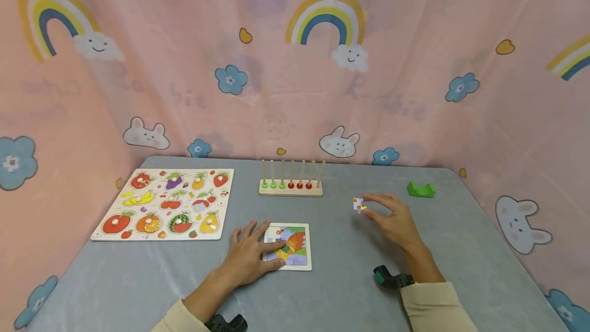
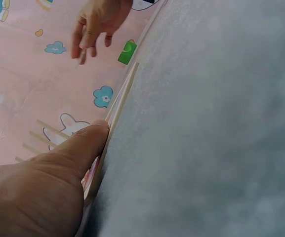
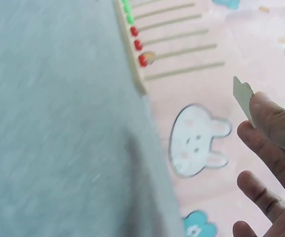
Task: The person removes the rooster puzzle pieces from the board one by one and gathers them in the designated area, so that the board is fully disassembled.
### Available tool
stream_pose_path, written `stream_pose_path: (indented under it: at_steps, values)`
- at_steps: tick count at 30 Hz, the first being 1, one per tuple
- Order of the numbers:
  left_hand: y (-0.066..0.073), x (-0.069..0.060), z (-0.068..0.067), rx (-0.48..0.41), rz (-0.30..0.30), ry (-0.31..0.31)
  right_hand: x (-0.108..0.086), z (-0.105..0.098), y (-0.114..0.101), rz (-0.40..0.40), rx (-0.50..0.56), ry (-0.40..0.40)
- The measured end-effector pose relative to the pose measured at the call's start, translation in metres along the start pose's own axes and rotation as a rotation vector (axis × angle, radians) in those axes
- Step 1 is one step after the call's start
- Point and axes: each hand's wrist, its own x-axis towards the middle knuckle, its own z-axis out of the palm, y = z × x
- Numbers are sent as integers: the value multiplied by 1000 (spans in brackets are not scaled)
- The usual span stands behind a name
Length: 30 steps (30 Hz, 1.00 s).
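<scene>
A small square picture puzzle [image 1: 300, 260] in a pale frame lies at the middle front of the table. The left hand [image 1: 251, 257] rests on its left part with fingers spread; in the left wrist view that hand's thumb [image 2: 83, 145] lies along the frame's edge. To the right, above the table, the right hand [image 1: 394, 219] pinches a small colourful puzzle piece [image 1: 358, 205] between thumb and finger. The right wrist view shows this piece [image 3: 242, 98] edge-on at the fingertips of the right hand [image 3: 275, 153], its other fingers apart.
A fruit peg board [image 1: 156, 210] lies at the left. Behind the puzzle stands a wooden rack [image 1: 290, 191] with upright rods and green and red beads. A green block [image 1: 421, 189] sits at the back right. A patterned pink cloth [image 1: 276, 111] hangs behind the table.
</scene>
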Motion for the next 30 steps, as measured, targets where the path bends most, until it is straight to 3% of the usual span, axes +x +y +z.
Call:
stream_pose_path:
  at_steps: [8, 16, 26, 30]
  values:
    - [0, -2, 0, -6, -15, -9, -9, 10, 21, 87, -41, -56]
    - [-1, -1, 0, -1, -1, 7, -14, 14, 27, 152, -77, -106]
    - [0, 0, -1, -9, 2, 4, -15, 14, 32, 170, -194, -151]
    - [-1, 0, 0, 2, 0, 1, -15, 14, 32, 161, -195, -156]
